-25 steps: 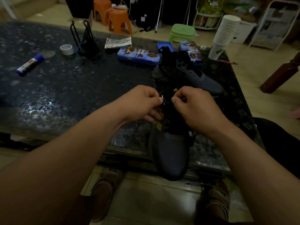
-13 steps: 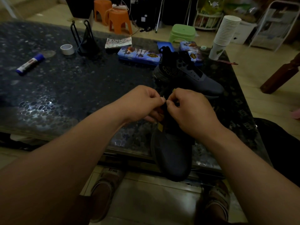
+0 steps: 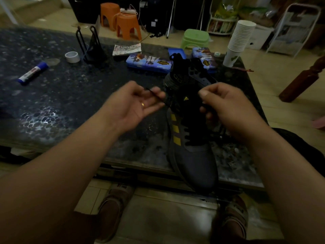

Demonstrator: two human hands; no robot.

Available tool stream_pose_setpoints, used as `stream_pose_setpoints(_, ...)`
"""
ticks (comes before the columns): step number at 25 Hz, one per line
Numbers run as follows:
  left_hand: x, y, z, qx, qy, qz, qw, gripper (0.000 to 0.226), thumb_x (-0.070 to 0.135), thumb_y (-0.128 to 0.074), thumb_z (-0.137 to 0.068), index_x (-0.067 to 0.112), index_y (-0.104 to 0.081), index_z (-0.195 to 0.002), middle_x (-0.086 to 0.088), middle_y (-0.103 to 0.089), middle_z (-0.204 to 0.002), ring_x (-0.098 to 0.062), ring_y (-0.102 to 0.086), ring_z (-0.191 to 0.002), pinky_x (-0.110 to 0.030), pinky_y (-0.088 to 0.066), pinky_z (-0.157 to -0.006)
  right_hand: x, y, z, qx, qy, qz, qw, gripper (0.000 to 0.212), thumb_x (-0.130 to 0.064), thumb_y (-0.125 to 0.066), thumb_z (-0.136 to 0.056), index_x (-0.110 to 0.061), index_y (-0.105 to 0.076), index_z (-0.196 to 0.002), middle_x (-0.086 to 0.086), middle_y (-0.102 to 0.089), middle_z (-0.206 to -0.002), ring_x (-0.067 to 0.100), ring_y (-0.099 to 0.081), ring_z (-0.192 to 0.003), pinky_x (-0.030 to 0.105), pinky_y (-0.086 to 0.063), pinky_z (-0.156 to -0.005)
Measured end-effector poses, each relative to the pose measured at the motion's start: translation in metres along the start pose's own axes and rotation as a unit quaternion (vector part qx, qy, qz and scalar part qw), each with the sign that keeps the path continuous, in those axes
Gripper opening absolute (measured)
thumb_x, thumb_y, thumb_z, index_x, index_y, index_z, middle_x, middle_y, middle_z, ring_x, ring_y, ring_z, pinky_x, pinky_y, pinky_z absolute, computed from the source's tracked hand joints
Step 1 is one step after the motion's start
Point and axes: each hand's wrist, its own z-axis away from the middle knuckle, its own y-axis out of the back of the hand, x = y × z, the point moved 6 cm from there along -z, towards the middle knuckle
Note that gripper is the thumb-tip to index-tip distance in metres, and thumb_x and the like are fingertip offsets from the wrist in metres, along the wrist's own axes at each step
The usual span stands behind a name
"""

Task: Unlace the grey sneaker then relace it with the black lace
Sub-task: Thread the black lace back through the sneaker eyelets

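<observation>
The grey sneaker [image 3: 195, 161] with yellow stripes lies on the dark table [image 3: 79, 95], its toe hanging over the near edge. Black lace crosses its lower eyelets. My left hand [image 3: 130, 106], blurred and palm up to the left of the shoe's tongue, pinches an end of the black lace [image 3: 156, 95] between thumb and fingers. My right hand [image 3: 228, 106] sits curled at the right side of the tongue and grips the other dark strand, which is hard to make out.
A second dark sneaker [image 3: 186, 74] stands just behind the first. Blue tins [image 3: 149, 62], a paper cup stack [image 3: 241, 37], a tape roll [image 3: 72, 56], a glue stick [image 3: 33, 73] and a black wire stand [image 3: 91, 46] sit farther back. Stools stand on the floor beyond.
My hands, close together over the tongue before, have drawn apart. The left hand swung out to the left with a lace end; the right shifted slightly right.
</observation>
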Motion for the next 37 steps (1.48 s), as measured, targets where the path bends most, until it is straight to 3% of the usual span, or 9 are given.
stream_pose_setpoints(3, 0.019, 0.013, 0.001, 0.045, -0.028, -0.126, 0.991, 0.02, 0.023, -0.044, -0.099, 0.017, -0.045, -0.079, -0.001, -0.05, -0.068, -0.01, -0.033, -0.043, -0.021, -0.032, -0.039, 0.016, 0.023, -0.004, 0.073, -0.043, -0.046, 0.995, 0.017, -0.03, -0.058, -0.105, -0.017, -0.068, -0.106, 0.001, -0.075, -0.091, 0.02, -0.074, -0.086, 0.035, -0.059, -0.077)
stream_pose_setpoints(5, 0.019, 0.013, 0.003, 0.05, -0.088, -0.53, 0.842, 0.028, 0.044, -0.056, -0.102, 0.02, -0.059, -0.089, 0.001, -0.065, -0.071, -0.014, -0.049, -0.05, -0.025, -0.039, -0.047, 0.031, 0.023, 0.004, 0.025, -0.103, 0.033, 0.994, 0.029, -0.036, -0.059, -0.104, -0.008, -0.067, -0.108, 0.007, -0.074, -0.091, 0.026, -0.073, -0.085, 0.036, -0.058, -0.073)
stream_pose_setpoints(7, -0.003, 0.007, 0.006, -0.027, -0.071, -0.702, 0.708, 0.034, 0.06, -0.061, -0.097, 0.028, -0.07, -0.089, 0.003, -0.071, -0.07, -0.009, -0.062, -0.059, -0.026, -0.048, -0.057, 0.048, 0.013, 0.02, -0.09, -0.151, 0.149, 0.973, 0.055, -0.054, -0.064, -0.096, -0.001, -0.065, -0.107, 0.007, -0.072, -0.09, 0.029, -0.072, -0.08, 0.038, -0.057, -0.072)
stream_pose_setpoints(12, 0.002, 0.032, -0.005, 0.082, -0.069, -0.707, 0.699, 0.041, 0.044, -0.063, -0.099, 0.016, -0.063, -0.069, -0.003, -0.063, -0.069, -0.024, -0.065, -0.073, -0.035, -0.052, -0.068, 0.054, 0.002, 0.042, -0.134, -0.146, 0.249, 0.948, 0.061, -0.066, -0.071, -0.084, -0.008, -0.054, -0.09, 0.009, -0.062, -0.085, 0.024, -0.064, -0.075, 0.043, -0.057, -0.071)
stream_pose_setpoints(17, 0.019, 0.061, -0.002, 0.23, -0.052, -0.775, 0.586, 0.033, 0.037, -0.056, -0.095, 0.016, -0.06, -0.071, -0.007, -0.059, -0.078, -0.031, -0.058, -0.077, -0.037, -0.048, -0.07, 0.054, -0.006, 0.049, -0.133, -0.171, 0.203, 0.955, 0.051, -0.059, -0.073, -0.086, -0.012, -0.054, -0.09, 0.012, -0.061, -0.084, 0.024, -0.067, -0.07, 0.044, -0.061, -0.063)
stream_pose_setpoints(24, 0.017, 0.062, -0.009, 0.221, -0.076, -0.739, 0.632, 0.023, 0.036, -0.06, -0.097, 0.017, -0.07, -0.105, -0.01, -0.066, -0.112, -0.03, -0.062, -0.094, -0.04, -0.051, -0.079, 0.054, -0.004, 0.051, -0.096, -0.177, 0.206, 0.958, 0.056, -0.07, -0.06, -0.09, -0.015, -0.061, -0.1, 0.004, -0.072, -0.093, 0.021, -0.073, -0.077, 0.043, -0.064, -0.068)
stream_pose_setpoints(28, 0.02, 0.034, -0.004, 0.214, -0.138, -0.781, 0.57, 0.043, 0.037, -0.062, -0.097, 0.023, -0.059, -0.137, -0.008, -0.048, -0.146, -0.036, -0.047, -0.132, -0.055, -0.041, -0.106, 0.048, 0.006, 0.032, -0.02, -0.062, 0.242, 0.968, 0.027, -0.045, -0.06, -0.099, -0.023, -0.058, -0.114, -0.002, -0.065, -0.109, 0.016, -0.063, -0.09, 0.038, -0.055, -0.076)
stream_pose_setpoints(32, 0.008, -0.018, 0.012, 0.086, -0.289, -0.692, 0.656, 0.031, 0.028, -0.064, -0.098, 0.019, -0.062, -0.127, -0.004, -0.058, -0.123, -0.021, -0.057, -0.114, -0.035, -0.046, -0.097, 0.048, 0.006, 0.021, -0.009, -0.006, 0.242, 0.97, 0.01, -0.03, -0.062, -0.1, -0.021, -0.062, -0.104, -0.004, -0.065, -0.098, 0.015, -0.063, -0.086, 0.037, -0.054, -0.074)
stream_pose_setpoints(37, -0.007, -0.054, 0.024, 0.021, -0.359, -0.637, 0.681, 0.028, 0.013, -0.055, -0.102, 0.02, -0.062, -0.128, 0.007, -0.056, -0.115, -0.008, -0.054, -0.105, -0.012, -0.039, -0.084, 0.044, 0.009, 0.02, -0.014, 0.024, 0.238, 0.971, 0.008, -0.021, -0.065, -0.094, -0.019, -0.062, -0.087, -0.005, -0.065, -0.077, 0.008, -0.061, -0.066, 0.026, -0.048, -0.058)
